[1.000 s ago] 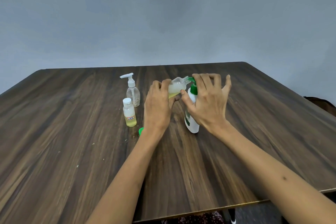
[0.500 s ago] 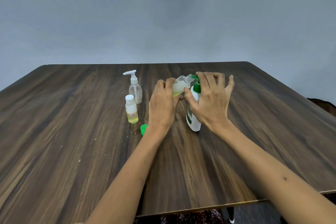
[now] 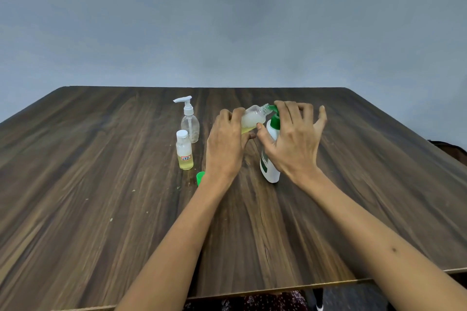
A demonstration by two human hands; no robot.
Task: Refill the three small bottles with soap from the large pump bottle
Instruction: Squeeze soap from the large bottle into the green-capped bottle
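One small clear bottle [image 3: 252, 118] is held tilted, nearly on its side, above the middle of the table [image 3: 101, 209], its open neck pointing right and meeting the green spout of the large pump bottle [image 3: 270, 156]. It has a little yellowish soap pooled along its lower side. The left hand [image 3: 225, 144] grips this bottle, fingers curled round its base. The large pump bottle, one only, white with a green pump head, stands on the table just right of the left hand. The right hand [image 3: 293, 141] lies over its pump head, fingers spread and fairly straight on top, thumb against the bottle's near side.

Two more small bottles stand upright on the table to the left of the hands, towards the far edge. The nearer is a capped bottle [image 3: 184, 150] with a white lid, a small label and yellow liquid in its lower part. Just behind it is a clear pump bottle [image 3: 189, 121] with a white pump, almost empty. That makes three small bottles in all.

One green cap [image 3: 200, 177] lies on the table by the left wrist, partly hidden by it.
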